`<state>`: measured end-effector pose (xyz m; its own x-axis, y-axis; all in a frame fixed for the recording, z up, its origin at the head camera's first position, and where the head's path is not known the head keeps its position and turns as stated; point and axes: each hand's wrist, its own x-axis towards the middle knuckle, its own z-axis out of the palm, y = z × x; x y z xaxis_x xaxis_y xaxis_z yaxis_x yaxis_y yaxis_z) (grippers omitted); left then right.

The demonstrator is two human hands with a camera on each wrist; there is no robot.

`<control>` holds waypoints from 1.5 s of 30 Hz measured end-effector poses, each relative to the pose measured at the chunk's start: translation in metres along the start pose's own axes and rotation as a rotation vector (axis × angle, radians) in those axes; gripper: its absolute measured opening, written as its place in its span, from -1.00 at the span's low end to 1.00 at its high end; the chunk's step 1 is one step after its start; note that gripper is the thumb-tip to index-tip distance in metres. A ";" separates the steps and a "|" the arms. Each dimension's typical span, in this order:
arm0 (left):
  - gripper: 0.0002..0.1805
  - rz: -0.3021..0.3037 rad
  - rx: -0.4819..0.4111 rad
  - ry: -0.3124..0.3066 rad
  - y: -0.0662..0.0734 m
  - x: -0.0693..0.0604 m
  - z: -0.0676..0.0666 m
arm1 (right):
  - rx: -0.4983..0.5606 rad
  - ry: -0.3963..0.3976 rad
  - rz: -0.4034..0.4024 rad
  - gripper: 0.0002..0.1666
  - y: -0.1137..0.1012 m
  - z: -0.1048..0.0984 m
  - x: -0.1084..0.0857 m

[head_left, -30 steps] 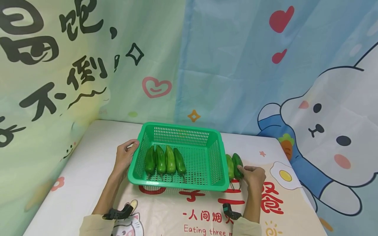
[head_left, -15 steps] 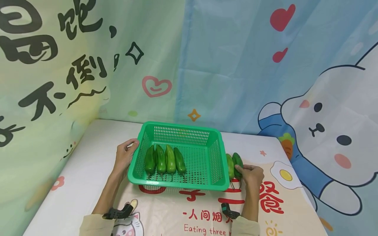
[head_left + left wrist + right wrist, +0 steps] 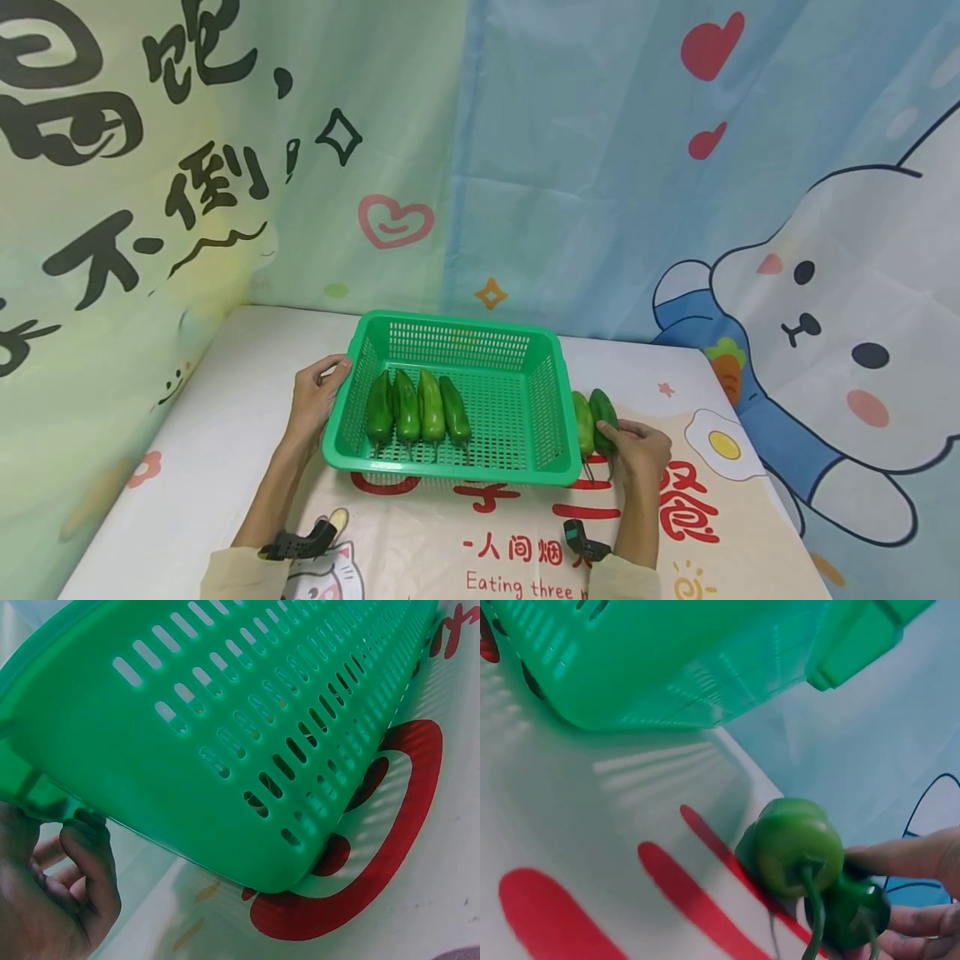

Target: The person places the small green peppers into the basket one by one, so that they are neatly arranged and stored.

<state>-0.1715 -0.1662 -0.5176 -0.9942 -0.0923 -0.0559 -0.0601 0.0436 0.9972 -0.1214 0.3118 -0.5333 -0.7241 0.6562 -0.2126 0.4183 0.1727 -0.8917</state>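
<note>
A green plastic basket (image 3: 450, 475) with slotted walls sits on the table. Several green peppers (image 3: 431, 408) lie side by side in its left part, stems toward the person. My left hand (image 3: 315, 400) grips the basket's left rim; in the left wrist view its curled fingers (image 3: 90, 862) meet the rim. Outside the right wall lie a lighter green pepper (image 3: 583, 421) and a dark green pepper (image 3: 602, 407), touching each other. My right hand (image 3: 643, 450) holds the dark one between thumb and fingers, seen also in the right wrist view, where the lighter pepper (image 3: 795, 847) stands in front.
A printed cloth (image 3: 540, 542) with red lettering covers the front of the white table (image 3: 247, 358). Behind and on both sides hang printed fabric sheets (image 3: 555, 183). Black wrist cameras (image 3: 300, 543) are strapped to both forearms.
My right hand has shifted slightly left, its thumb now farther over the dark green pepper. The basket, the peppers and my left hand show no clear movement.
</note>
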 end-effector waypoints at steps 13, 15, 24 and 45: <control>-0.47 0.009 0.006 0.005 -0.001 0.001 0.000 | 0.246 -0.088 0.135 -0.57 0.005 -0.010 0.006; -0.47 0.011 0.006 0.003 -0.001 0.001 0.000 | 0.286 -0.110 0.158 -0.80 0.004 -0.015 0.007; -0.47 0.019 -0.007 -0.009 0.000 0.000 0.000 | 0.463 -0.251 0.295 -0.71 -0.001 -0.027 0.008; -0.49 0.003 -0.016 -0.004 0.000 0.000 0.000 | 0.515 -0.297 0.382 -0.68 -0.019 -0.029 -0.005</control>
<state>-0.1714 -0.1664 -0.5180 -0.9947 -0.0880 -0.0534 -0.0561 0.0280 0.9980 -0.1102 0.3269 -0.5035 -0.7279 0.3605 -0.5833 0.4134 -0.4479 -0.7928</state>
